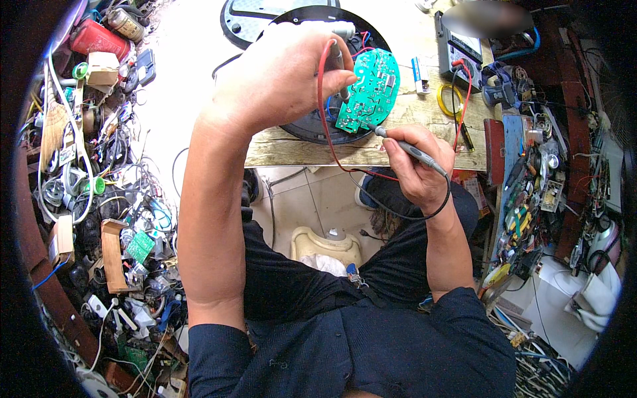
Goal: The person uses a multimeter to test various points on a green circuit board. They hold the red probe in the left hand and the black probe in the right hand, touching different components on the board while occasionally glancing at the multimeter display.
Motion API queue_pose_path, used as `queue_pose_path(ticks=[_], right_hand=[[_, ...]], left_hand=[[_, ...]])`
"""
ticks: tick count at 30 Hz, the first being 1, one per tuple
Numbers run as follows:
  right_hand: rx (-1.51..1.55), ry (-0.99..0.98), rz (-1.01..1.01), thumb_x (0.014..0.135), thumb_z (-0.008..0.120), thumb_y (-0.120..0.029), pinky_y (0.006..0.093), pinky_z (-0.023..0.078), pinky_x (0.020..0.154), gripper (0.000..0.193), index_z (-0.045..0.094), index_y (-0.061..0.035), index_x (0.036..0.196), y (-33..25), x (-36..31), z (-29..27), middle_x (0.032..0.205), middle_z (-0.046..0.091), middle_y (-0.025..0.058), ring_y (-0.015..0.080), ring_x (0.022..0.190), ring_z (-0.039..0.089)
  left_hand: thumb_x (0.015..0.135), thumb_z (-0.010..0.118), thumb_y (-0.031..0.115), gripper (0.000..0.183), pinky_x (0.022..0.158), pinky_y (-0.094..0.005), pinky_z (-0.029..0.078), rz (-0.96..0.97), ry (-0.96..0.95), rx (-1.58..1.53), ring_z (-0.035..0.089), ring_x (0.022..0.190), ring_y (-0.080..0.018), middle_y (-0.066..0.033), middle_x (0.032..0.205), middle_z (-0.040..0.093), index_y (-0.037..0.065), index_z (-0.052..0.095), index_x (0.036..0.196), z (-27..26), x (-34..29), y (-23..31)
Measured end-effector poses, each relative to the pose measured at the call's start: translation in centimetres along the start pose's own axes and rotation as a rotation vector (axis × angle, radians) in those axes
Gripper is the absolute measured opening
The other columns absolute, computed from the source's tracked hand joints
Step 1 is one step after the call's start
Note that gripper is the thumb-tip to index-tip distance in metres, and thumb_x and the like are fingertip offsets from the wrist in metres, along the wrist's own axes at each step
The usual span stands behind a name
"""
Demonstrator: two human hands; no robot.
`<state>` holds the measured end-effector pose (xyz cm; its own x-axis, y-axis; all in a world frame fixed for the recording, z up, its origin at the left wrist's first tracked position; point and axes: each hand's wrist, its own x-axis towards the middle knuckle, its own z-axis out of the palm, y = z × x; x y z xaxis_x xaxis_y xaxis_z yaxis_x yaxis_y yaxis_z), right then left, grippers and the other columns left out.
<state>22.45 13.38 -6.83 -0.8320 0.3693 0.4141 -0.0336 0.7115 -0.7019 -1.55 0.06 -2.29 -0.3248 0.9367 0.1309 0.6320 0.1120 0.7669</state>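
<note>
A green circuit board (377,86), solder side up, lies tilted over a round black housing (306,127) on the wooden table. My left hand (282,76) is closed around a grey test probe (339,61) with a red lead, pointing down at the board's left edge. Pinched in the fingers of my right hand (423,169) is a second grey test probe (413,152) with a black lead. Its tip is at the board's lower edge; exact contact is too small to tell. Both leads hang in loops below the table edge.
A multimeter (459,54) with a red plug stands at the table's right. Near it are a small blue-and-white box (420,75) and a yellow wire ring (449,101). A grey panel (265,16) lies behind. Piled parts and cables (136,219) crowd the left; tools (524,192) crowd the right.
</note>
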Motion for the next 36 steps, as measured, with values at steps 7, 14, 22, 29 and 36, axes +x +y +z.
queue_pose_path(ticks=[7, 14, 22, 29, 36], right_hand=[[-0.014, -0.010, 0.004, 0.085, 0.078, 0.001, 0.0335, 0.056, 0.065, 0.016, 0.071, -0.0007, 0.099, 0.00, 0.08, -0.14, 0.088, 0.074, 0.0135, 0.0248, 0.072, 0.073], [-0.009, -0.032, 0.009, 0.085, 0.077, 0.001, 0.0339, 0.056, 0.065, 0.015, 0.071, -0.0007, 0.099, -0.13, 0.21, -0.30, 0.087, 0.073, 0.0138, 0.0257, 0.072, 0.072], [0.001, -0.034, 0.022, 0.086, 0.076, 0.001, 0.0335, 0.056, 0.067, 0.014, 0.071, -0.0005, 0.099, -0.14, 0.15, -0.39, 0.088, 0.074, 0.0139, 0.0255, 0.074, 0.072], [0.010, -0.034, 0.043, 0.086, 0.076, 0.000, 0.0339, 0.056, 0.068, 0.013, 0.072, -0.0005, 0.098, -0.17, 0.17, -0.40, 0.089, 0.074, 0.0136, 0.0255, 0.075, 0.073], [0.011, -0.048, 0.073, 0.086, 0.076, -0.001, 0.0344, 0.056, 0.068, 0.013, 0.072, -0.0002, 0.098, -0.50, 0.19, -0.52, 0.089, 0.074, 0.0140, 0.0263, 0.075, 0.073]], left_hand=[[0.096, 0.076, 0.025, 0.024, 0.072, -0.0323, 0.054, 0.026, -0.008, 0.032, 0.067, 0.076, -0.0154, -0.0105, 0.082, 0.073, 0.001, 0.072, 0.101, 0.17, 0.19, -0.40], [0.096, 0.076, 0.023, 0.023, 0.068, -0.0318, 0.053, -0.016, -0.010, 0.026, 0.065, 0.073, -0.0138, -0.0090, 0.079, 0.071, 0.001, 0.072, 0.101, 0.22, 0.05, -0.16], [0.097, 0.075, 0.023, 0.024, 0.064, -0.0304, 0.051, 0.033, 0.021, -0.024, 0.063, 0.069, -0.0113, -0.0070, 0.076, 0.070, 0.000, 0.072, 0.101, 0.55, -0.05, -0.66], [0.096, 0.074, 0.027, 0.025, 0.071, -0.0383, 0.055, -0.006, -0.013, -0.017, 0.069, 0.077, -0.0269, -0.0158, 0.082, 0.071, 0.001, 0.072, 0.099, 0.20, 0.12, -0.13], [0.094, 0.074, 0.027, 0.025, 0.074, -0.0431, 0.057, 0.009, 0.016, -0.026, 0.072, 0.080, -0.0355, -0.0202, 0.084, 0.071, 0.002, 0.072, 0.097, 0.31, 0.05, -0.32]])
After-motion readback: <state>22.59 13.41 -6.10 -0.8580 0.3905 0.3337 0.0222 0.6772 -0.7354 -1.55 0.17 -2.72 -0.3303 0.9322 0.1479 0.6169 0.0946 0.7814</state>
